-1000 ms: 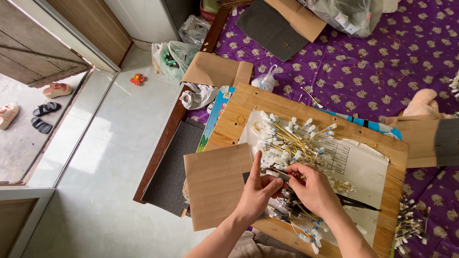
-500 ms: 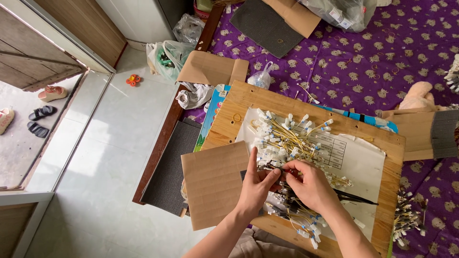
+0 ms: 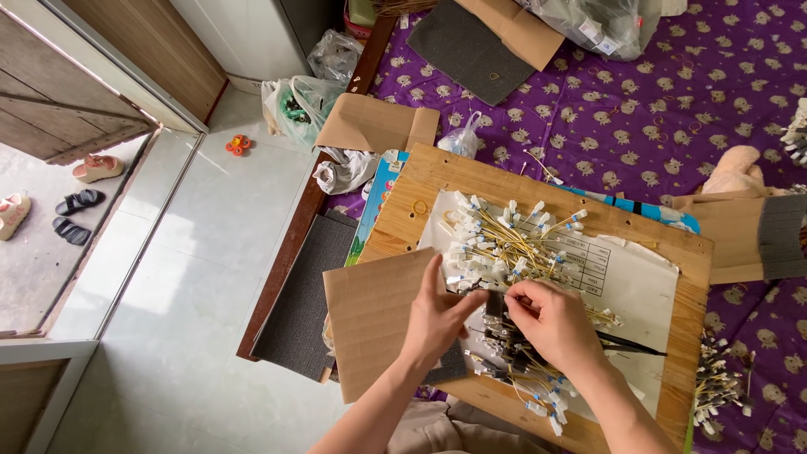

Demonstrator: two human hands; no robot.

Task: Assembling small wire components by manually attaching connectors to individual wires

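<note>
A wooden board [image 3: 403, 231] lies on the purple patterned mat. On it rests a white paper sheet [image 3: 647, 286] covered by a pile of thin yellow wires with white and blue ends [image 3: 504, 240]. My left hand [image 3: 437, 315] and my right hand [image 3: 551, 324] meet over the pile's near edge, fingers pinched on a small dark piece with wires [image 3: 496, 307]. More such wires [image 3: 525, 382] lie below my right hand. A flat piece of brown cardboard [image 3: 370, 319] sits under my left wrist.
A purple mat [image 3: 639, 109] with animal print covers the raised platform. Cardboard pieces [image 3: 370, 126], plastic bags [image 3: 298, 105] and a dark mat [image 3: 466, 46] lie at the back. Another wire bundle [image 3: 719, 387] sits at right. Sandals [image 3: 71, 214] lie by the doorway.
The view has shifted slightly; my hands stay together over the wire pile, working the same small dark piece, with fingers shifting a little.
</note>
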